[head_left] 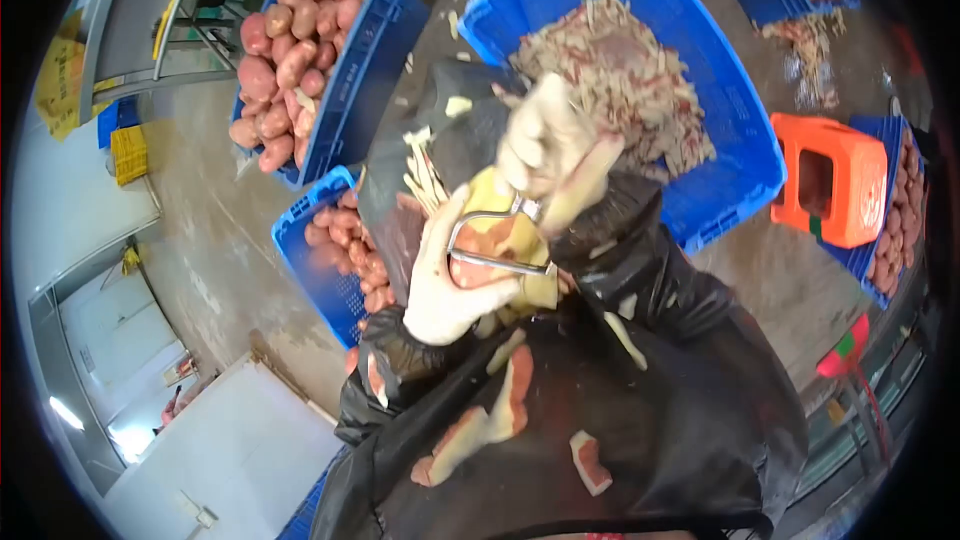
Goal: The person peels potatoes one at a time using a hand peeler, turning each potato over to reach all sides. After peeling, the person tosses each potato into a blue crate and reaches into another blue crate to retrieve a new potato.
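Observation:
A partly peeled potato (477, 273), red skin left in patches and yellow flesh bare, lies in my left hand (445, 285), whose fingers wrap round it. Over the potato sits the metal frame of a peeler (482, 261), touching or very close to it. My right hand (550, 145) is closed on the peeler's handle, which the fingers mostly hide. Both hands look pale and gloved. Strips of peel (515, 390) cling to the dark apron (640, 440) below them, and thin strips stand beside my left hand.
A blue tub (735, 130) with a heap of peelings (620, 75) stands ahead. Red potatoes fill a blue crate (365, 60) at upper left and a lower blue crate (310, 202). An orange stool (850, 180) and more potato crates stand at right. Scraps litter the wet floor.

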Motion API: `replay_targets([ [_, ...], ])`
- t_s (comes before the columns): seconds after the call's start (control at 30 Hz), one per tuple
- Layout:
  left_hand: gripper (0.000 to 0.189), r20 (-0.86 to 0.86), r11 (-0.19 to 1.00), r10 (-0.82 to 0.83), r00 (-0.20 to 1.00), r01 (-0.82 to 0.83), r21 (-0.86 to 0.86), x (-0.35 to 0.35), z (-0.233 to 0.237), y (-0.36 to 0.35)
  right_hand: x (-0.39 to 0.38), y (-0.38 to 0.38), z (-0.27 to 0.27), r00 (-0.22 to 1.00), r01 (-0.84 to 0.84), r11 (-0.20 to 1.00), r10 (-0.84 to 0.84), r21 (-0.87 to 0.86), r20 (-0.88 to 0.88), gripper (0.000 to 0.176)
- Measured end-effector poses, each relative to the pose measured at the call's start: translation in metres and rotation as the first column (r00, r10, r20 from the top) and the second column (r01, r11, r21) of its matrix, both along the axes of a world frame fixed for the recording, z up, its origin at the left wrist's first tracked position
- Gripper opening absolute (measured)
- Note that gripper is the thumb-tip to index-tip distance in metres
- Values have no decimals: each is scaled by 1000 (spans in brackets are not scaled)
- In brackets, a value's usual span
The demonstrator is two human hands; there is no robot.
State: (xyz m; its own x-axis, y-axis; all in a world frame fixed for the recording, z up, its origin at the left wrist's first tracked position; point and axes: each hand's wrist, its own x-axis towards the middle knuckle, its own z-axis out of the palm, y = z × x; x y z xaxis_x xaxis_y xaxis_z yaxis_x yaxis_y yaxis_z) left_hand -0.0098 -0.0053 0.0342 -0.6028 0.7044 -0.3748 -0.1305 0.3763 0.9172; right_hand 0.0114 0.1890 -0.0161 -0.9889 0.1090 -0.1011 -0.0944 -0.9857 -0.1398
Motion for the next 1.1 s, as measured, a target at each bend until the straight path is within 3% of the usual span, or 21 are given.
replay_targets([
  [0.07, 93, -88, 995, 32, 996, -40, -90, 1, 0, 2, -19, 20, -20, 857, 302, 953, -282, 25, 430, 34],
  [0.1, 92, -39, 997, 53, 998, -55, -52, 1, 4, 2, -28, 35, -22, 730, 340, 925, -375, 172, 572, 36],
  [0.13, 92, -49, 998, 52, 997, -54, -39, 0, 2, 4, -24, 42, -23, 817, 364, 923, -382, 128, 432, 37],
  [0.2, 92, -96, 998, 62, 993, -63, -12, 5, 0, 6, -7, 6, -6, 998, 2, 948, -21, -318, -57, 33],
  [0.23, 92, -73, 996, 68, 995, -72, -55, 8, 1, 1, 0, -7, 25, 967, 31, 994, -57, 107, 249, 34],
  [0.33, 90, 157, 987, 135, 978, -148, 69, 3, 7, 4, -26, 36, -40, 787, 285, 853, -468, 437, 401, 37],
  [0.37, 91, -162, 998, 38, 986, -46, -46, 4, 9, -7, -29, 51, -66, 760, 332, 921, -390, 206, 519, 36],
  [0.43, 94, -596, 949, -165, 786, -38, -313, 14, 11, -5, -21, 65, -61, 901, 293, 951, -309, 98, 303, 37],
  [0.47, 93, -434, 972, 43, 900, -137, -189, 24, -4, -4, -14, 55, -47, 926, 316, 946, -325, 78, 194, 37],
  [0.53, 91, -391, 976, 58, 919, -135, -172, 21, -8, -7, -9, 35, -33, 959, 226, 973, -229, 41, 168, 37],
  [0.57, 89, -160, 979, 152, 975, -170, -110, 16, 1, -5, -10, 25, -28, 991, 111, 983, -98, -145, 95, 38],
  [0.6, 88, 84, 974, 226, 971, -222, -53, 7, 10, -3, -10, 14, -19, 993, 87, 991, -78, -105, 88, 39],
  [0.63, 85, 239, 987, 149, 960, -157, 17, -8, 10, -13, -10, 6, -5, 995, 53, 994, -44, -96, 94, 39],
  [0.73, 82, 253, 986, -37, 967, -7, 169, -13, 20, -2, -9, -1, 2, 999, 8, 986, 1, -164, 54, 41],
  [0.8, 83, 131, 993, -82, 988, 70, 90, -9, 14, 6, -4, 4, 5, 989, 89, 996, -87, -10, 123, 43],
  [0.87, 84, -358, 958, -250, 899, 176, -226, -5, 12, 16, -1, 6, -1, 965, 137, 990, -143, 41, 221, 44],
  [0.93, 86, -411, 962, -237, 880, 153, -228, 1, 5, 14, -5, 21, -39, 904, 170, 980, -197, 104, 380, 37],
  [0.97, 85, -415, 977, -195, 889, 140, -160, 1, -2, 7, -13, 31, -55, 780, 304, 945, -321, 124, 536, 38],
  [1.0, 85, -427, 988, -152, 891, 127, -86, -2, -9, 3, -9, 50, -103, 844, 345, 937, -281, -62, 456, 41],
  [1.07, 84, -444, 991, -125, 887, 137, -5, -14, -20, 10, 0, 39, -68, 947, 235, 957, -185, -173, 261, 42],
  [1.1, 84, -422, 989, -110, 900, 141, 44, -12, -23, 7, 2, 18, -34, 998, 55, 905, -41, -421, 42, 43],
])
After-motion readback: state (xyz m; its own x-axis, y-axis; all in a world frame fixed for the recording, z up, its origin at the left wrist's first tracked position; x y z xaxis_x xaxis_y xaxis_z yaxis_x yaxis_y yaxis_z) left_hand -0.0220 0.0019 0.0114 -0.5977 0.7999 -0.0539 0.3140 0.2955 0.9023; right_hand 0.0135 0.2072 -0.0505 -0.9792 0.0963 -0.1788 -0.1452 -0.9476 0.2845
